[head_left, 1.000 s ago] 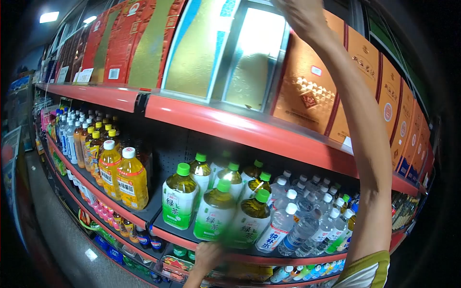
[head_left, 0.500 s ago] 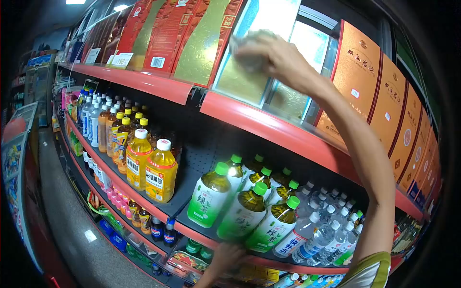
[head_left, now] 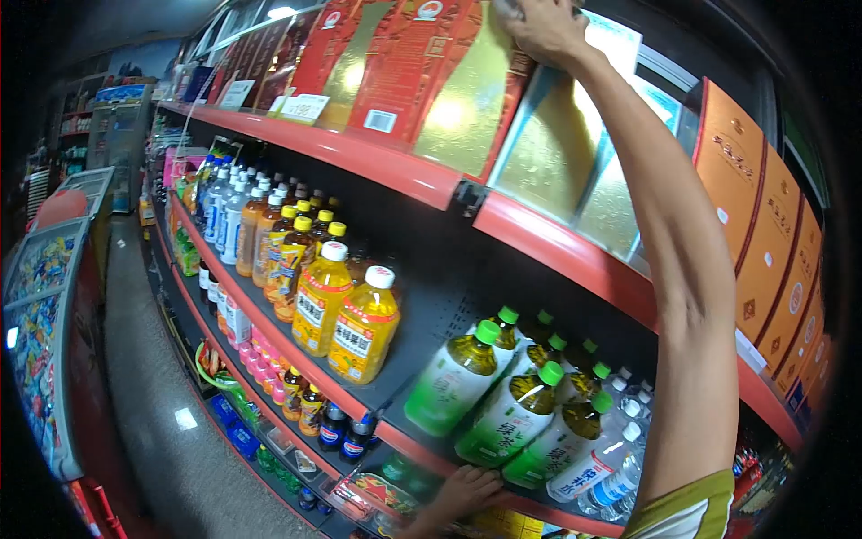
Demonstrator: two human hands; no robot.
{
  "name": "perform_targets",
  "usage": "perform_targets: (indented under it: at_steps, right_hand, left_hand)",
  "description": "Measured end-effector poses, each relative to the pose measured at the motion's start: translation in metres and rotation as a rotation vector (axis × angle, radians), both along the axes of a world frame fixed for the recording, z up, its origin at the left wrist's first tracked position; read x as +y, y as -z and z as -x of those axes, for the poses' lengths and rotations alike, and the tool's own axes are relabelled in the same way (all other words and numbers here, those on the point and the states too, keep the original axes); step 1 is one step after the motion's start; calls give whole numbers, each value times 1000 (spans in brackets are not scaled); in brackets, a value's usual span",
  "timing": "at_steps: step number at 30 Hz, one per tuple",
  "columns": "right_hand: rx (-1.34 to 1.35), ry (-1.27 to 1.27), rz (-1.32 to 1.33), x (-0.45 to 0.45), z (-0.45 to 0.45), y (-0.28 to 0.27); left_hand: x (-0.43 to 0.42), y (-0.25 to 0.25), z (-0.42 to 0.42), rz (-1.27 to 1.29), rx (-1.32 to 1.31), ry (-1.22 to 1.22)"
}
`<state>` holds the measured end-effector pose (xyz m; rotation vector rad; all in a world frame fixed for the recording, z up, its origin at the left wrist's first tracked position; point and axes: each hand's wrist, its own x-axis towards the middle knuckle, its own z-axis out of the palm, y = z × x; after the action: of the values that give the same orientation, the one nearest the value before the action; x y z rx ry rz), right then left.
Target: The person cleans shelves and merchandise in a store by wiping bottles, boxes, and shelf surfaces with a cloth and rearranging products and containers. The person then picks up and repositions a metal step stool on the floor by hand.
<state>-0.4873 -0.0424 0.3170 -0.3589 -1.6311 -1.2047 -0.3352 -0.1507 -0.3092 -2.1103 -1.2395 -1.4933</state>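
Note:
My right hand (head_left: pixel 546 29) is raised to the top shelf, closed on a crumpled grey cloth (head_left: pixel 508 8) that is mostly cut off by the upper frame edge. It is by the upper part of a red-and-gold box (head_left: pixel 467 103) and a shiny gold box with a pale blue border (head_left: pixel 549 148). Lower down, my left hand (head_left: pixel 467 492) lies with fingers stretched on the red edge strip of the drinks shelf (head_left: pixel 422 449). Just above it stand green tea bottles (head_left: pixel 510 418) with green caps.
Orange boxes (head_left: pixel 732 175) line the top shelf at right. Large yellow juice bottles (head_left: pixel 364 337) stand left of the tea, with smaller drinks behind. Water bottles (head_left: pixel 588 472) are at right. A chest freezer (head_left: pixel 67 269) borders the aisle floor (head_left: pixel 148 359) at left.
My right hand with the cloth has moved up and left, from the gold box's front towards the red-and-gold box. The view has shifted, and my left hand stays at the shelf edge.

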Motion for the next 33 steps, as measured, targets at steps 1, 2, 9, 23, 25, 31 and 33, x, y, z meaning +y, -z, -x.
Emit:
perform_targets:
  at_steps: [1,2,9,23,25,31,33]
  right_hand:
    - [-143,118,161,-42,0,21]
    - [-231,118,104,-39,8,30]
    - [-871,-84,205,-13,56,106]
    - [-684,-416,402,-47,153,120]
    - [-657,-215,267,-91,147,148]
    - [-634,98,370,-79,187,196]
    - [-556,94,358,-80,191,206]
  left_hand:
    - [0,4,0,9,1,-3]
    - [0,7,0,17,1,-5]
    - [1,8,-4,-31,-67,25]
    - [4,6,3,-123,48,22]
    - [-1,-4,4,-150,-13,36]
    - [-7,-14,6,-192,-42,-14]
    - [-8,-9,0,-113,-120,4]
